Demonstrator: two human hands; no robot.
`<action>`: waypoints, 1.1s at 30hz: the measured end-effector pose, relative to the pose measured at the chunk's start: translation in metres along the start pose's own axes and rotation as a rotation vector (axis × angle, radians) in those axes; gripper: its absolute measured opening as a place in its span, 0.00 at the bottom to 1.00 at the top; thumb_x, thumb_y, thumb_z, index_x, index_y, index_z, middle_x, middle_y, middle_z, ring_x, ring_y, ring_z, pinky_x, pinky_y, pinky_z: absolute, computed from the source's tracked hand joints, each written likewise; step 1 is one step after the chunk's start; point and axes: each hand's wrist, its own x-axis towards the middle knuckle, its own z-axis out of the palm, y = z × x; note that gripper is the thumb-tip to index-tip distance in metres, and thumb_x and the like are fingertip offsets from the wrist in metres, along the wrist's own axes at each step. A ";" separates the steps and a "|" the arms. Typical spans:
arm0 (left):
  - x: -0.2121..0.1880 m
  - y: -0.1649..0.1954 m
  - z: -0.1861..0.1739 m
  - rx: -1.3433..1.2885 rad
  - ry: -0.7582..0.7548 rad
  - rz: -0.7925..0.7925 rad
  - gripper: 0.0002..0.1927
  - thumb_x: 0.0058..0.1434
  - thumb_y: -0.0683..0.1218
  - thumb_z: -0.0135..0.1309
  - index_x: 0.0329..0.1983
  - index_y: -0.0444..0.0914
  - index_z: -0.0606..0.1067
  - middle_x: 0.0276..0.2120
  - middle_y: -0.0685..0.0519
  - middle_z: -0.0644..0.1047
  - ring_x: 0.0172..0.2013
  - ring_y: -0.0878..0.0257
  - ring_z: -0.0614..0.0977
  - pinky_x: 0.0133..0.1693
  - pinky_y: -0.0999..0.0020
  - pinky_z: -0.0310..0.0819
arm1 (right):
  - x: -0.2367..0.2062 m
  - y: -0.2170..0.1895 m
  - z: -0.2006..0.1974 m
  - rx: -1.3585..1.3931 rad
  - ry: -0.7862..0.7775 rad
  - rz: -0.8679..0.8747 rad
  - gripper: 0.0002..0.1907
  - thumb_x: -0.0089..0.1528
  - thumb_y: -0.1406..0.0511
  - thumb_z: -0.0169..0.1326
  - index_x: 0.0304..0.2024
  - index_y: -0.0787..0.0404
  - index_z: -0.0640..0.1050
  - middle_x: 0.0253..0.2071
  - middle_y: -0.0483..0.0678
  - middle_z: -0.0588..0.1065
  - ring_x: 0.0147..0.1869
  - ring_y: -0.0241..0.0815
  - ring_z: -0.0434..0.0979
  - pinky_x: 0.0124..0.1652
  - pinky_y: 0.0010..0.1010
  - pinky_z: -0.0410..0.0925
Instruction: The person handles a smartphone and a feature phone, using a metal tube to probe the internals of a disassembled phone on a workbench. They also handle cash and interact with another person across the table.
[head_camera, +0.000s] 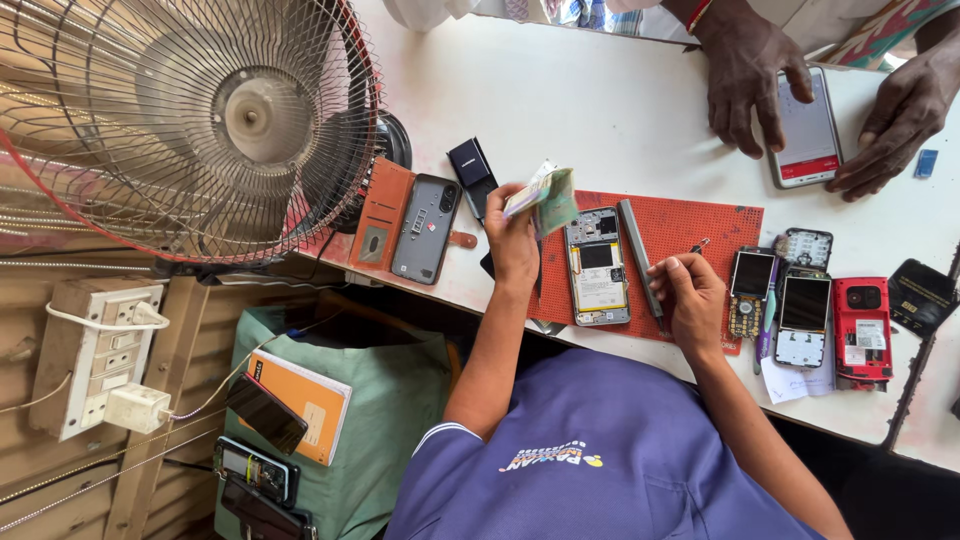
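Left hand (512, 240) grips folded banknotes (545, 198) above the table (560, 110); right hand (690, 295) pinches a small tool (698, 246) on red mat (700, 225), beside opened phone (597, 266). Likely mid-repair; next needs freeing the left hand.

**What Is Hidden or Cut Off**

The table fan (215, 120) at the upper left is cut by the top and left edges. The two hands of a second person at the upper right are cropped at the wrists by the top edge, and part of the white phone (806, 128) is covered by them. The tip of the small tool (697, 246) pinched in the right hand (692, 298) is too small to be told. A dark object (487, 264) is largely hidden behind the left hand (513, 236), which holds folded banknotes (545, 195). The dark phones (262, 470) at the lower left are partly cut by the bottom edge.
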 end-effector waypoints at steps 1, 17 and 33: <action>0.002 -0.002 -0.001 -0.039 0.008 0.023 0.09 0.68 0.34 0.52 0.46 0.38 0.69 0.42 0.50 0.76 0.44 0.66 0.81 0.50 0.69 0.78 | 0.000 0.000 0.000 -0.006 0.007 0.004 0.10 0.74 0.65 0.49 0.41 0.65 0.76 0.39 0.49 0.79 0.37 0.30 0.74 0.37 0.19 0.69; 0.004 0.002 0.011 0.074 0.127 0.102 0.12 0.69 0.35 0.50 0.53 0.30 0.79 0.46 0.46 0.81 0.45 0.64 0.83 0.50 0.69 0.80 | 0.000 0.004 -0.004 0.013 0.007 0.009 0.10 0.74 0.66 0.49 0.41 0.66 0.75 0.40 0.50 0.79 0.38 0.31 0.76 0.37 0.20 0.70; -0.011 0.014 0.038 0.240 0.085 -0.049 0.17 0.66 0.38 0.49 0.56 0.30 0.78 0.46 0.43 0.82 0.44 0.64 0.84 0.52 0.71 0.80 | -0.001 -0.002 -0.001 -0.031 0.015 0.024 0.10 0.74 0.66 0.48 0.41 0.66 0.75 0.39 0.49 0.79 0.36 0.31 0.74 0.37 0.19 0.69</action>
